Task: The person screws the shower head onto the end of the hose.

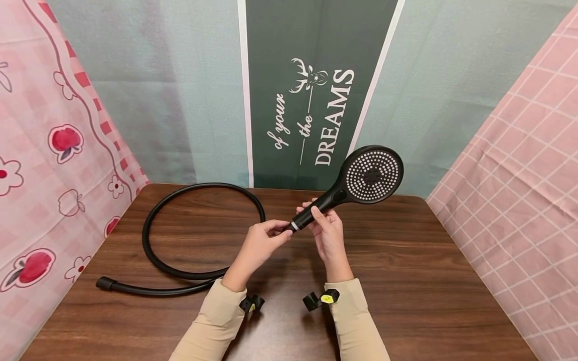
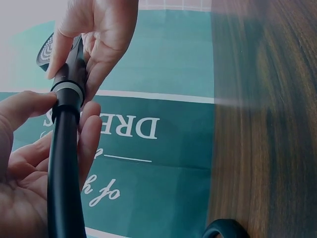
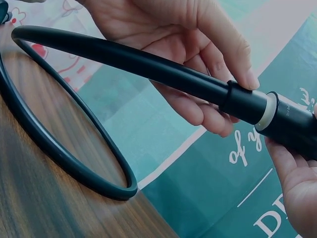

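Note:
A black shower head [image 1: 372, 175] with pale nozzles is held up over the table, its round face tilted upward to the right. My right hand [image 1: 329, 238] grips its handle [image 1: 311, 213], thumb on top. Lower down, my left hand [image 1: 259, 245] pinches the end fitting [image 3: 242, 101] of a black shower hose [image 1: 146, 235] against the handle's base. Between fitting and handle a narrow white ring [image 3: 267, 111] shows. In the left wrist view, hose and handle are in line, with the left thumb [image 2: 37, 104] beside the joint.
The hose loops across the left of the brown wooden table [image 1: 406, 281], its other end [image 1: 106, 284] lying near the left edge. Behind stands a green cloth [image 1: 289, 30] with white lettering; pink patterned cloths hang at both sides. Each sleeve carries a small black wrist device [image 1: 252, 304].

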Motion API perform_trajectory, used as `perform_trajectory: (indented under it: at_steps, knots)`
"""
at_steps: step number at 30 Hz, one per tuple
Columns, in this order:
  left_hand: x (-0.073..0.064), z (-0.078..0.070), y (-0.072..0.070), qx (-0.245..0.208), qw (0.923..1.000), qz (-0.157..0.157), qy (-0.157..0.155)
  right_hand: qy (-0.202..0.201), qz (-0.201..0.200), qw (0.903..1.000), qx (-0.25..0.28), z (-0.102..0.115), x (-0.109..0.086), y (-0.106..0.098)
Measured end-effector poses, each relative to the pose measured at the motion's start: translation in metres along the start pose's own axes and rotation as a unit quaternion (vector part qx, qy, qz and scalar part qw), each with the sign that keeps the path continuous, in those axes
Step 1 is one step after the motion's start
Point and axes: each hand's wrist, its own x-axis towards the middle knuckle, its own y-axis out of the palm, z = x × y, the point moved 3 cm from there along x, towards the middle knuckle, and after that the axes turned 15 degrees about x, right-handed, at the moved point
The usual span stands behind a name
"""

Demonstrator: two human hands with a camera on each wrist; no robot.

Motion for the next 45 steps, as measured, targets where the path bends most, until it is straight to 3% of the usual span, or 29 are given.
perform_trajectory:
  at_steps: [19,30,45]
  knots:
    - [0.0002,-0.0009,-0.0003,-0.001,1.0,-0.009,0.001,-0.001,0.007,1.0,-0.003,0.0007,-0.0001,0.0009]
    - [0.0001,0.0003,-0.0021,-0.007,0.9999,0.008,-0.004,0.001,0.007,1.0,0.001,0.0002,0.0004,0.0003]
    - [-0.0003,-0.0015,-0.0017,-0.003,1.0,0.002,-0.001,0.002,0.012,0.9999,0.005,-0.0001,0.0009,-0.0006]
